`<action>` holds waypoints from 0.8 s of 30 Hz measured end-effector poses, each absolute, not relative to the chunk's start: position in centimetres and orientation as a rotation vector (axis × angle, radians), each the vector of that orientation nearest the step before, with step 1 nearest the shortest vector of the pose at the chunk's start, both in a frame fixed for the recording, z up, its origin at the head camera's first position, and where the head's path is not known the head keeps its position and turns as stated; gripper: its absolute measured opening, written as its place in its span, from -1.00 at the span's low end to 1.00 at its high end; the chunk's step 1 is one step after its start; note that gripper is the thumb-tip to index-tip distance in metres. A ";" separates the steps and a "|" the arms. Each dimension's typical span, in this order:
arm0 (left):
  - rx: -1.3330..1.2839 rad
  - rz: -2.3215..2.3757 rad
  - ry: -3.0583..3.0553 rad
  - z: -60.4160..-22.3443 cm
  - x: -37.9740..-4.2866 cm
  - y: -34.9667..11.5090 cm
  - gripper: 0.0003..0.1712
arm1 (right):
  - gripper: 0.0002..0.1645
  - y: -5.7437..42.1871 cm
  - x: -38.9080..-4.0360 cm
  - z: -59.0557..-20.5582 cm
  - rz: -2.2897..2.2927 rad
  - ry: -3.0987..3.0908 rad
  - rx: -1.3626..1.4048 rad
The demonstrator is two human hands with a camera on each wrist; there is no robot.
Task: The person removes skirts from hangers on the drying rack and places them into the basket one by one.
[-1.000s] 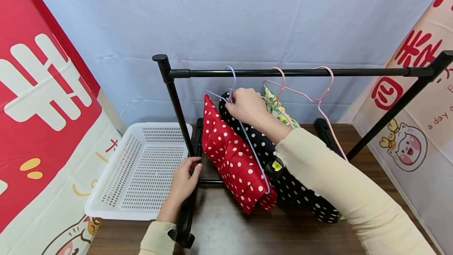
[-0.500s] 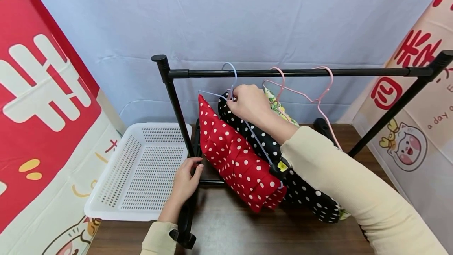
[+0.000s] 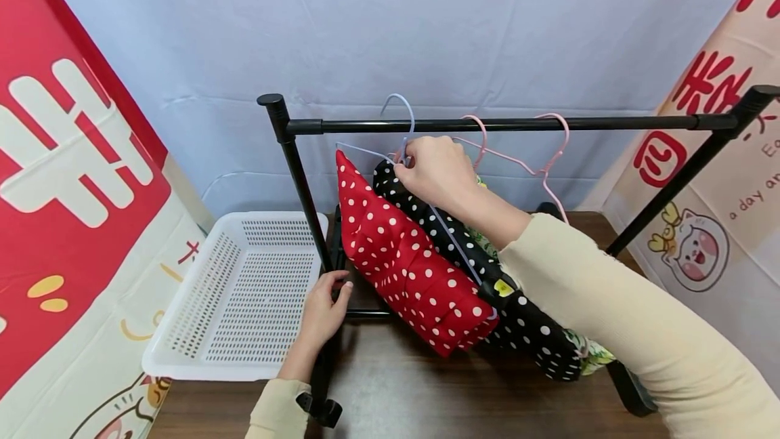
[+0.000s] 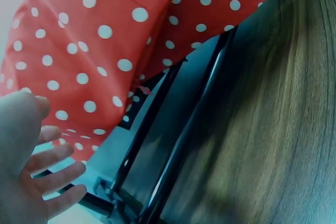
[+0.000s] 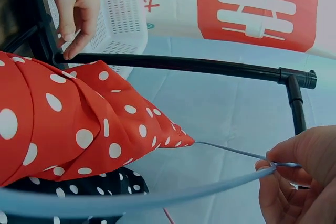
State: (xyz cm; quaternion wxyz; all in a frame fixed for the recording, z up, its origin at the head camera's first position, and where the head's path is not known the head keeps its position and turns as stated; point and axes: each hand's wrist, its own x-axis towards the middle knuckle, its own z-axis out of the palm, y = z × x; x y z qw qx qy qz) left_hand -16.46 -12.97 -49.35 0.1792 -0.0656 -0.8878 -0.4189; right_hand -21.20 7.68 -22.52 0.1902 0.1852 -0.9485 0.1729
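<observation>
In the head view my right hand [image 3: 441,171] pinches the neck of a light blue hanger [image 3: 409,129]; in the right wrist view thumb and fingertips meet on the wire. Its hook stands above the rack's black bar [image 3: 359,126]. A red garment with white polka dots [image 3: 405,256] hangs from this hanger, its kind unclear among the folds. My left hand [image 3: 323,310] is at the rack's left post [image 3: 301,195], fingertips touching it. In the left wrist view that hand's fingers [image 4: 60,179] look extended and relaxed, below the red cloth.
Behind the red garment hang a black polka-dot garment [image 3: 536,337] and a lemon-print cloth [image 3: 594,356]. Two pink hangers [image 3: 557,154] hook over the bar farther right. A white perforated basket [image 3: 157,351] stands left of the rack on the wooden table [image 3: 390,398].
My right hand has risen slightly, lifting the blue hanger's hook higher above the bar. The red garment has swung, its lower end shifting right. My left hand stays at the post.
</observation>
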 end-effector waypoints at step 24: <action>0.241 -2.282 -2.254 -50.0 -17.8 -8.6 -0.38 | -0.76 9.4 -19.6 -20.9 0.500 -2.619 0.603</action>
